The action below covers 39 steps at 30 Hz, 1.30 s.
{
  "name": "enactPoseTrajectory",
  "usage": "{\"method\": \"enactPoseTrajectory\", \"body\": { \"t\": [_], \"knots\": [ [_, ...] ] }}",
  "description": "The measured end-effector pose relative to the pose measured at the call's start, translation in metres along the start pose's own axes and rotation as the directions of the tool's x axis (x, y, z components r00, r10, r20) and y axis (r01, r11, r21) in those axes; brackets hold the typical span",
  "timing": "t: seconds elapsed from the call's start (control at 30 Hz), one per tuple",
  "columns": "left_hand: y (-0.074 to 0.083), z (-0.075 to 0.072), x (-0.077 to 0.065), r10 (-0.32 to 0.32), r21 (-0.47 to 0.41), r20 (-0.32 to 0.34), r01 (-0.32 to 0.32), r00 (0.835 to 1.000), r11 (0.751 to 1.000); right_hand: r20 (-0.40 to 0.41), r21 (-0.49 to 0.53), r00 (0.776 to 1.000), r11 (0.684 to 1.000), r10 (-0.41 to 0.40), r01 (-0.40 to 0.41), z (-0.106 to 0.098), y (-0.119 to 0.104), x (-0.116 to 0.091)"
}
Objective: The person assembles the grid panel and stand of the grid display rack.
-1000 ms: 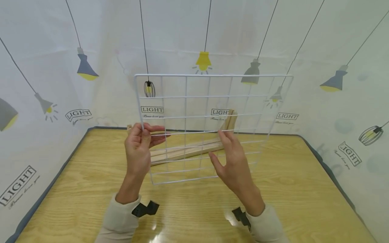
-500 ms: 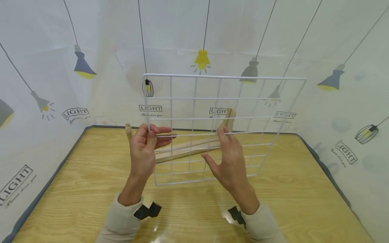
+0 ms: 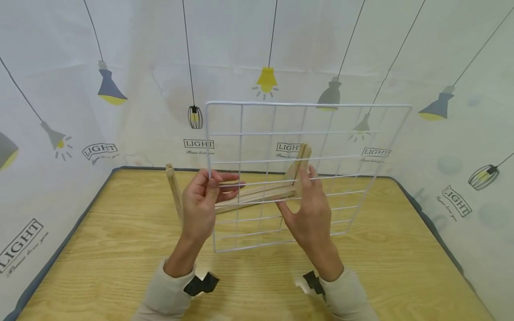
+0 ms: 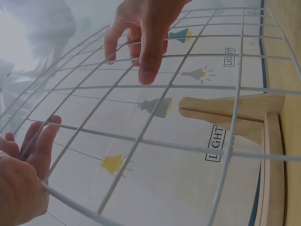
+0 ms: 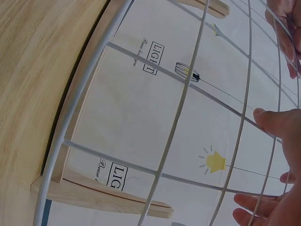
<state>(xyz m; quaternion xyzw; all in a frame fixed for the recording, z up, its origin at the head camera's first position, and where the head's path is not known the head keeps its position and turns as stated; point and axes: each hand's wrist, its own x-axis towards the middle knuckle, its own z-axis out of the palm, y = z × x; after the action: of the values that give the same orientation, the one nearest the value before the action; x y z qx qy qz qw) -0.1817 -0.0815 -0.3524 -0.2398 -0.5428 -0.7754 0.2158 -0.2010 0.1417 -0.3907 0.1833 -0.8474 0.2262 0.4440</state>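
A white wire grid panel point(image 3: 257, 103) stands raised and tilted before me, held off the table. My left hand point(image 3: 199, 205) pinches its left edge wire between thumb and fingers, other fingers stretched behind the mesh. Toward the panel's right half, my right hand point(image 3: 311, 214) lies with thumb and fingers spread, touching the wires without curling round them. Through the mesh shows a light wooden frame on the table, with a long bar point(image 4: 273, 179), a left upright point(image 3: 173, 189) and a grooved right upright point(image 3: 304, 156). My left hand hides part of the bar.
The wood-grain table point(image 3: 257, 290) has a dark edging along the wall. A white sheet printed with lamps and LIGHT labels point(image 3: 148, 89) encloses the back and sides. Black wrist cameras point(image 3: 201, 284) sit at both cuffs.
The left hand has carried the grid panel to the right and slightly down, uncovering the frame's left upright. The right hand has shifted a little against the wires, its fingers still spread.
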Motion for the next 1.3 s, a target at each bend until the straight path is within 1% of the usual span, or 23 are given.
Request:
{"method": "enactPoseTrajectory", "body": {
  "t": [0.13,0.27,0.47,0.63,0.77,0.83,0.9,0.97,1.07,1.17,1.23,1.27,1.3],
  "knots": [
    [0.001,0.003,-0.002,0.001,0.025,0.018,-0.001,1.000,1.000,-0.024,-0.014,0.999,1.000,0.027,-0.027,-0.003,0.001,0.000],
    [0.001,0.004,-0.003,0.024,0.019,0.065,-0.025,0.998,0.999,-0.040,-0.025,0.999,0.999,0.026,-0.027,-0.005,0.003,0.000],
    [0.000,-0.001,0.000,0.051,-0.008,0.138,-0.051,0.989,0.999,-0.082,-0.031,0.996,0.999,0.018,-0.020,-0.007,0.004,0.002],
    [0.001,-0.005,0.002,0.044,0.000,0.177,-0.044,0.983,0.999,-0.092,-0.030,0.996,1.000,0.006,-0.009,-0.006,0.004,0.003],
    [0.003,-0.009,0.004,0.036,0.043,0.205,-0.045,0.978,0.998,-0.095,-0.034,0.995,0.999,0.003,-0.007,-0.006,0.005,0.004],
    [0.003,-0.012,0.005,0.045,0.087,0.212,-0.065,0.976,0.994,-0.098,-0.035,0.995,0.999,0.003,-0.007,-0.006,0.005,0.004],
    [0.004,-0.016,0.007,0.062,0.128,0.205,-0.090,0.977,0.988,-0.098,-0.037,0.995,0.999,0.007,-0.011,-0.007,0.005,0.005],
    [0.004,-0.020,0.008,0.079,0.158,0.183,-0.108,0.980,0.982,-0.097,-0.042,0.995,0.999,0.008,-0.013,-0.007,0.006,0.005],
    [0.005,-0.025,0.010,0.111,0.180,0.129,-0.133,0.985,0.975,-0.097,-0.042,0.995,0.999,0.010,-0.014,-0.008,0.006,0.005],
    [0.004,-0.032,0.012,0.167,0.230,0.070,-0.178,0.984,0.957,-0.098,-0.039,0.995,0.999,0.014,-0.018,-0.008,0.007,0.006],
    [0.003,-0.037,0.013,0.223,0.289,0.020,-0.219,0.975,0.932,-0.099,-0.035,0.995,0.999,0.018,-0.021,-0.008,0.007,0.005],
    [0.002,-0.041,0.014,0.252,0.329,-0.007,-0.235,0.968,0.915,-0.099,-0.035,0.995,0.999,0.019,-0.022,-0.008,0.007,0.006],
    [0.002,-0.045,0.016,0.280,0.382,-0.032,-0.247,0.960,0.890,-0.099,-0.035,0.995,0.999,0.018,-0.022,-0.008,0.007,0.006]
  ]
}}
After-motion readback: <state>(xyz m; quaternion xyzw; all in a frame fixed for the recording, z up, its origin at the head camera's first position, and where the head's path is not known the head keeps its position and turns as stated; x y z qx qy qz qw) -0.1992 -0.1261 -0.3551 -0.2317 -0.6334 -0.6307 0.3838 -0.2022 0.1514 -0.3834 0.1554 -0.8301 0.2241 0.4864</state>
